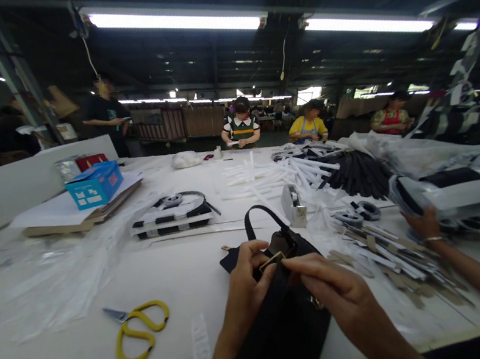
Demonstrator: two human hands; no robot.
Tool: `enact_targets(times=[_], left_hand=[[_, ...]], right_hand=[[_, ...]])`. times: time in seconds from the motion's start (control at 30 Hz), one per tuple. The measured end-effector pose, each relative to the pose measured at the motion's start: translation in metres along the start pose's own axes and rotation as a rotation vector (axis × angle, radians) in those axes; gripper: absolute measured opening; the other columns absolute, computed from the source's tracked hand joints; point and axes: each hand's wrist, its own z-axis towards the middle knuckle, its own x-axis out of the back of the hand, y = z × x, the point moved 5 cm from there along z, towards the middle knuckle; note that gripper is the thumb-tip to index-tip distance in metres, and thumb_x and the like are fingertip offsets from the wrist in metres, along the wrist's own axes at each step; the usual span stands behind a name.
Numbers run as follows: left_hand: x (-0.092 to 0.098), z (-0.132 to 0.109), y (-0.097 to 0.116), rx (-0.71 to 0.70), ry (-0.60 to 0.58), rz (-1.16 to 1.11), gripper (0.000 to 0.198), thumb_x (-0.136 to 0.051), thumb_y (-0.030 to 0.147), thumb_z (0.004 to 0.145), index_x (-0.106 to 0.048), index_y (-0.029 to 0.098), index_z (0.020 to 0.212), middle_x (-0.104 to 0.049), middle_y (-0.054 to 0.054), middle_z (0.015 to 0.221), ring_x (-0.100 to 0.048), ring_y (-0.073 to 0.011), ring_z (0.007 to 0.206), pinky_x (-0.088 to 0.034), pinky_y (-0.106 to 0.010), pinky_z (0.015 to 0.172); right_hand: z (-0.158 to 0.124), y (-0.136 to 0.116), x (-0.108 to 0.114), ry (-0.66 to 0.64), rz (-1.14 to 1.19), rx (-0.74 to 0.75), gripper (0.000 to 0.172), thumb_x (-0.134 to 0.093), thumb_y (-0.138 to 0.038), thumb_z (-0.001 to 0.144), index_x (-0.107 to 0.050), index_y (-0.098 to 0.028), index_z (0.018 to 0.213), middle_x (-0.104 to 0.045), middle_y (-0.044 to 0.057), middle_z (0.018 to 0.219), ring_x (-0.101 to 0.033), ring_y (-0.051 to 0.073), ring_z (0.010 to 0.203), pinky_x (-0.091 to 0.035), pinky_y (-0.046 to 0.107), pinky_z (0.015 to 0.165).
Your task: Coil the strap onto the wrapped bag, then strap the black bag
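A black bag (290, 331) with a looped handle stands at the table's front edge, in the lower middle of the head view. My left hand (246, 280) is closed round a black strap at a gold-coloured metal buckle (272, 261). From the right, my right hand (341, 291) pinches at the other end of that buckle, thumb and forefinger together. A metal fitting shows on the bag's side below my right hand. Yellow-handled scissors (142, 331) lie spread on the white table to the left.
A blue box (95, 185) sits on stacked sheets at the back left. Beyond the bag are a tape dispenser (293, 206), white rolls and black strips. At right, another person's hands (424, 225) hold a plastic-wrapped bundle (455, 188) above scattered strips (403, 262). Several people are farther back.
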Motion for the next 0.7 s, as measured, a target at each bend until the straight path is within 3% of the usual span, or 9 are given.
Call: enact_targets(times=[0.07, 0.17, 0.23, 0.3, 0.37, 0.47, 0.57, 0.7], left_hand=[[0.000, 0.004, -0.004, 0.016, -0.106, -0.185, 0.034, -0.061, 0.041, 0.085, -0.047, 0.022, 0.110, -0.060, 0.004, 0.073, -0.056, -0.0124, 0.065, -0.041, -0.025, 0.063], [-0.002, 0.007, -0.005, 0.039, -0.146, -0.406, 0.043, -0.066, 0.048, 0.081, -0.047, 0.020, 0.108, -0.057, 0.006, 0.069, -0.052, -0.0095, 0.060, -0.038, -0.022, 0.059], [-0.002, 0.006, -0.003, 0.058, -0.126, -0.487, 0.042, -0.068, 0.047, 0.081, -0.048, 0.020, 0.105, -0.055, 0.006, 0.067, -0.050, -0.0086, 0.058, -0.037, -0.022, 0.058], [0.001, 0.004, 0.000, 0.088, -0.104, -0.508, 0.037, -0.064, 0.047, 0.083, -0.048, 0.020, 0.102, -0.057, 0.005, 0.072, -0.051, -0.0085, 0.060, -0.038, -0.022, 0.059], [0.008, 0.001, 0.003, 0.107, -0.101, -0.473, 0.033, -0.059, 0.047, 0.087, -0.048, 0.020, 0.101, -0.060, 0.003, 0.079, -0.054, -0.0097, 0.064, -0.041, -0.023, 0.061], [0.019, -0.007, 0.011, 0.071, -0.161, -0.273, 0.028, -0.060, 0.040, 0.086, -0.053, 0.022, 0.107, -0.061, 0.001, 0.089, -0.058, -0.0143, 0.081, -0.044, -0.026, 0.072], [0.023, -0.015, 0.012, 0.045, -0.180, -0.018, 0.031, -0.067, 0.025, 0.079, -0.060, 0.026, 0.110, -0.064, 0.000, 0.101, -0.058, -0.0191, 0.096, -0.044, -0.030, 0.083], [0.018, -0.015, 0.007, -0.005, -0.022, -0.029, 0.025, -0.066, 0.024, 0.079, -0.067, 0.025, 0.103, -0.068, -0.002, 0.105, -0.059, -0.0230, 0.102, -0.045, -0.035, 0.093]], right_hand=[[0.015, -0.003, 0.006, -0.030, -0.044, -0.028, 0.025, -0.063, -0.035, 0.087, -0.072, -0.027, 0.109, -0.071, 0.005, 0.101, -0.066, 0.022, 0.089, -0.053, 0.034, 0.083], [0.039, -0.011, 0.005, -0.054, -0.105, -0.007, 0.037, -0.072, -0.033, 0.077, -0.068, -0.026, 0.114, -0.066, 0.005, 0.118, -0.062, 0.024, 0.101, -0.048, 0.036, 0.092], [0.051, -0.015, -0.004, -0.180, -0.101, -0.028, 0.047, -0.071, -0.030, 0.077, -0.062, -0.027, 0.123, -0.064, 0.004, 0.123, -0.059, 0.024, 0.108, -0.045, 0.035, 0.095], [0.057, -0.018, -0.012, -0.321, -0.130, -0.032, 0.044, -0.063, -0.026, 0.082, -0.060, -0.027, 0.126, -0.069, 0.002, 0.110, -0.061, 0.021, 0.101, -0.046, 0.032, 0.090], [0.059, -0.019, -0.016, -0.397, -0.209, 0.008, 0.036, -0.056, -0.024, 0.086, -0.062, -0.026, 0.121, -0.069, 0.000, 0.090, -0.061, 0.017, 0.083, -0.046, 0.028, 0.076], [0.061, -0.011, -0.014, -0.402, -0.266, 0.026, 0.029, -0.054, -0.022, 0.086, -0.062, -0.024, 0.114, -0.059, -0.004, 0.070, -0.053, 0.013, 0.064, -0.039, 0.024, 0.060], [0.061, 0.006, -0.009, -0.342, -0.185, -0.051, 0.028, -0.057, -0.026, 0.085, -0.061, -0.023, 0.113, -0.052, -0.005, 0.067, -0.049, 0.012, 0.061, -0.038, 0.024, 0.058], [0.060, 0.011, -0.009, -0.350, -0.089, -0.065, 0.027, -0.053, -0.031, 0.090, -0.064, -0.023, 0.113, -0.062, -0.001, 0.082, -0.058, 0.015, 0.075, -0.046, 0.027, 0.069]])
